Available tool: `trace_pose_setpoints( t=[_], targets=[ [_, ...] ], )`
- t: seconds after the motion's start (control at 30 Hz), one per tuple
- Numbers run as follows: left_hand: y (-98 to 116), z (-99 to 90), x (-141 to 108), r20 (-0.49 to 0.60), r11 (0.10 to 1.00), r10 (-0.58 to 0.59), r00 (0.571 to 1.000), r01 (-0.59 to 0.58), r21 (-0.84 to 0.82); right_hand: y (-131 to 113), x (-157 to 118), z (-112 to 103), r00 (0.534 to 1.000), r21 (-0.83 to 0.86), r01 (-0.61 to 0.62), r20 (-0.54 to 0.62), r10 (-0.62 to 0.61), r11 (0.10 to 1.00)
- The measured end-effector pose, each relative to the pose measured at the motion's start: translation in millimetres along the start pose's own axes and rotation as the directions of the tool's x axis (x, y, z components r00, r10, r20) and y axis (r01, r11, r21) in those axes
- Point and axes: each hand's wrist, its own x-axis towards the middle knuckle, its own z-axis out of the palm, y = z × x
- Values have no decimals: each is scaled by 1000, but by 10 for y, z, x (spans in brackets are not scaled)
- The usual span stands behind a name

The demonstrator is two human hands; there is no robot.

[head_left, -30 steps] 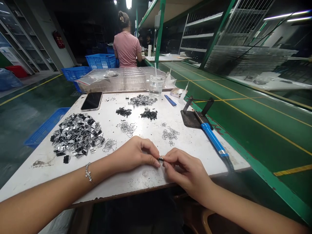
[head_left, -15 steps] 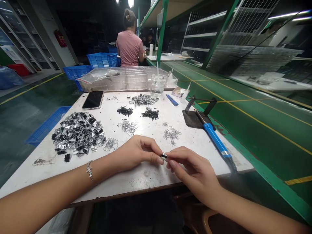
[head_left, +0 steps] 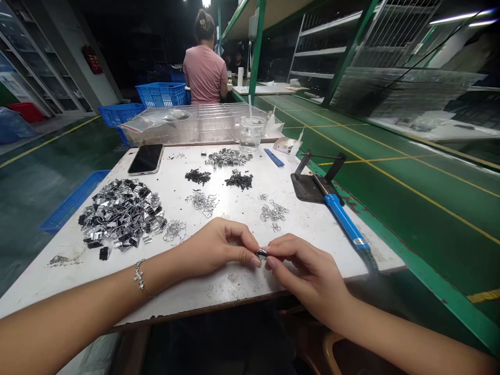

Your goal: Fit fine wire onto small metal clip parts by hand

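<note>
Between my two hands, low over the front of the white table, is a small black-and-silver metal part. My left hand pinches its left end between thumb and forefinger. On its right end the thumb and forefinger of my right hand are closed; whether they also hold some tinier piece is hidden. Beyond my hands lie two loose piles of thin bent wire pieces, and a smaller wire pile is by my left wrist. A large heap of black-and-silver metal parts spreads to the left.
A soldering iron with a blue handle leans on its black stand at the right. Farther back are small black pieces, silver parts, a phone, a glass mug and clear trays. A person faces away.
My fingers have shifted slightly around the small part, which has turned a little, and the right fingertips sit closer to the left ones. The whole view has moved slightly.
</note>
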Motion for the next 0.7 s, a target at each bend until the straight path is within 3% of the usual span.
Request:
trace_pose_setpoints(
  t=[0.37, 0.7],
  targets=[
    [18, -11, -10, 18, 994, -4, 1000, 2, 107, 16, -4, -22, 981, 67, -181, 88, 175, 981],
    [33, -13, -23, 36, 973, -1, 999, -7, 229, 29, -3, -26, 977, 15, -168, 134, 164, 986]
  ],
)
